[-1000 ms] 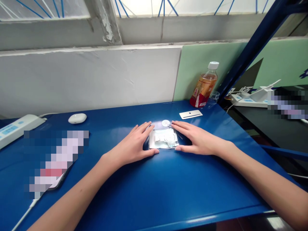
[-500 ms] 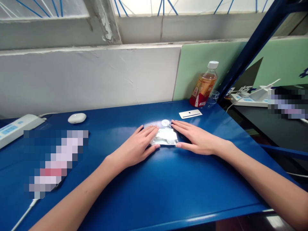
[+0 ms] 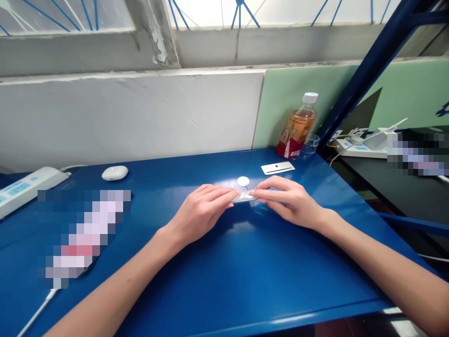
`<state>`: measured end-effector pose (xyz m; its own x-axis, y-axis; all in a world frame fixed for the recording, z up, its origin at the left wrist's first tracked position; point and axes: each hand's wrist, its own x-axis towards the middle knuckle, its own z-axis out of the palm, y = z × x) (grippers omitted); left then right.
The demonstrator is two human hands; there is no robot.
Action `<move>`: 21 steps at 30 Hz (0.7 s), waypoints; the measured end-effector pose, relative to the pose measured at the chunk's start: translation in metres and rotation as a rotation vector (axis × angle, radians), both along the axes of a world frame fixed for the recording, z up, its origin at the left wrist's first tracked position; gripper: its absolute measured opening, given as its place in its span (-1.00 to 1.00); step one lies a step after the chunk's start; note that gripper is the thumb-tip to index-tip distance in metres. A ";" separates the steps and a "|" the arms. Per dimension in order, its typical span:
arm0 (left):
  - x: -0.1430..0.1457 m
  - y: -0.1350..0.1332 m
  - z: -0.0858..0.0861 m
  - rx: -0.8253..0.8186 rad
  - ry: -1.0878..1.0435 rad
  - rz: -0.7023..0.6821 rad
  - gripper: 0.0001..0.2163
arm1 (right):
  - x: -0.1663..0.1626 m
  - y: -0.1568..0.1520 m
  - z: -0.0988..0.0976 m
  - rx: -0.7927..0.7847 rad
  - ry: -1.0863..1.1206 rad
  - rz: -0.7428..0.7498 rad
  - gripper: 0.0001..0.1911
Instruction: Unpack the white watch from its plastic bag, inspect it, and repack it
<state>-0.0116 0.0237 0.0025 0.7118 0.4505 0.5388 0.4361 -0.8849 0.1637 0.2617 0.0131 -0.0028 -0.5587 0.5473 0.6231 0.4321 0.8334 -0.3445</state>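
Note:
A small clear, shiny plastic pouch (image 3: 244,197) is pinched at its two sides between my hands, just over the blue desk. My left hand (image 3: 206,206) has its fingers and thumb closed on the pouch's left end. At the right end, the fingertips and thumb of my right hand (image 3: 287,199) grip it. I see the pouch nearly edge-on, as a thin strip, so its contents are hidden. Just behind it lies a white round tag (image 3: 243,181), with a small dark link running toward my right fingertips.
A white slotted card (image 3: 278,168) lies behind my right hand, near a drink bottle (image 3: 296,126) and a clear cup (image 3: 310,143). To the left are a white earbud case (image 3: 115,172), a power strip (image 3: 31,189) and a blurred-out device (image 3: 87,234) on a cable.
My hands were lying flat over the pouch's sides. Now the fingers have curled and closed on its ends, and the pouch is tilted up, showing as a thin strip.

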 end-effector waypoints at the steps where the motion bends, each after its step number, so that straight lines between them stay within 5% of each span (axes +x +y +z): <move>1: 0.001 -0.002 0.001 -0.004 -0.047 -0.008 -0.74 | -0.001 -0.002 0.002 -0.048 0.043 -0.012 -0.70; 6: 0.004 -0.009 -0.002 -0.158 -0.232 -0.010 -0.71 | -0.009 -0.006 0.007 -0.350 0.175 -0.126 -0.79; 11: 0.006 -0.006 -0.009 -0.299 -0.121 0.088 -0.72 | -0.009 0.002 -0.001 -0.538 0.159 -0.204 -0.74; 17: 0.001 -0.001 -0.013 -0.322 0.188 0.124 -0.36 | -0.005 0.008 -0.013 -0.433 0.009 -0.290 -0.71; 21: -0.001 0.000 -0.015 -0.330 0.269 0.142 -0.34 | -0.001 0.009 -0.016 -0.260 -0.123 -0.287 -0.67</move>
